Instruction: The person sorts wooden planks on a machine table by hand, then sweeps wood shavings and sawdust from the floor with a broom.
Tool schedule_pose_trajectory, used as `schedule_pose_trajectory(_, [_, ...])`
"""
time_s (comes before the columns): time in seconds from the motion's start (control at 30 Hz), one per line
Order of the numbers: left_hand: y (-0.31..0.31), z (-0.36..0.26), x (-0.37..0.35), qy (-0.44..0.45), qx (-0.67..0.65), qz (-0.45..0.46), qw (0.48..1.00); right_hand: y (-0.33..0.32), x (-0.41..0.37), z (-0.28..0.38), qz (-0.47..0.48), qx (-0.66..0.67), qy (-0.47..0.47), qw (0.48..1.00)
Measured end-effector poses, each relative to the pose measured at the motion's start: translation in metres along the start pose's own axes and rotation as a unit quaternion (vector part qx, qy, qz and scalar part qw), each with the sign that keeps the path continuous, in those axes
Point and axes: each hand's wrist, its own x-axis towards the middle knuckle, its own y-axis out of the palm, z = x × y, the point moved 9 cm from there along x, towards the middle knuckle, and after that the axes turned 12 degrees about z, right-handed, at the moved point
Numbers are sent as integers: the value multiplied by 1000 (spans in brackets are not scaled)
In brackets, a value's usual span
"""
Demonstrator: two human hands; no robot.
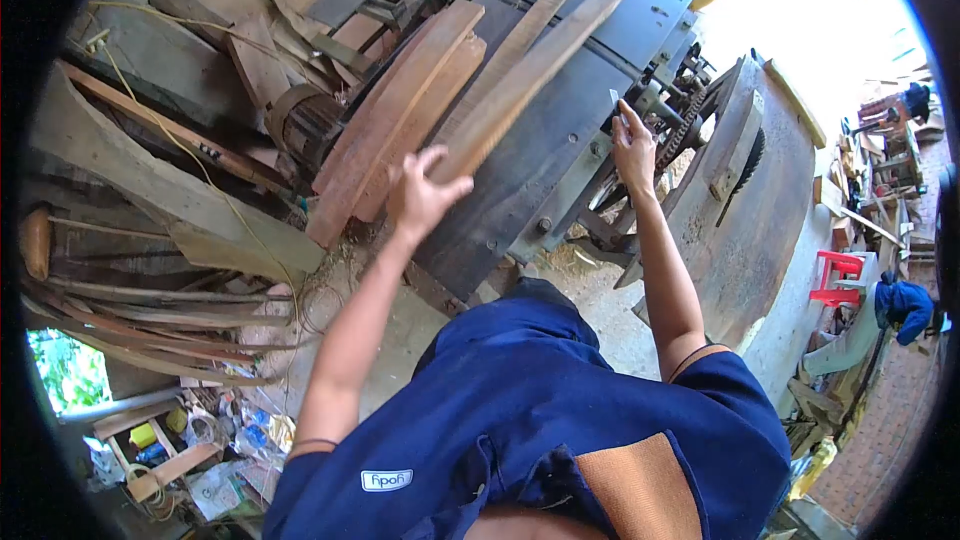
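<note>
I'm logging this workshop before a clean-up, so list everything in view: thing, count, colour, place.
planks: about four, reddish brown, lying across the machine table
machine table: one, dark grey, centre
gears: one set, dark, at the machine's right end
scrap timber: a heap, brown and grey, left
stool: one or two, red plastic, far right
other person: one, in blue, bent over, far right
shirt: one, blue with an orange patch, bottom
left hand: open, on the near ends of the planks
right hand: at the machine's edge by the gears; grip unclear
</note>
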Motion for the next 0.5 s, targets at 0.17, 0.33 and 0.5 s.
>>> schedule_pose_trajectory(0.17, [-21, -23, 66, -46, 139, 11, 989, 0, -43, 26, 74, -9, 19, 997])
schedule_pose_trajectory(0.33, [-8, 2, 73, -36, 236, -14, 971, 22, -79, 32, 118, 12, -15, 993])
schedule_pose_trajectory(0.5, [-2, 7, 67, 13, 204, -3, 979, 63, -110, 34, 188, 78, -53, 978])
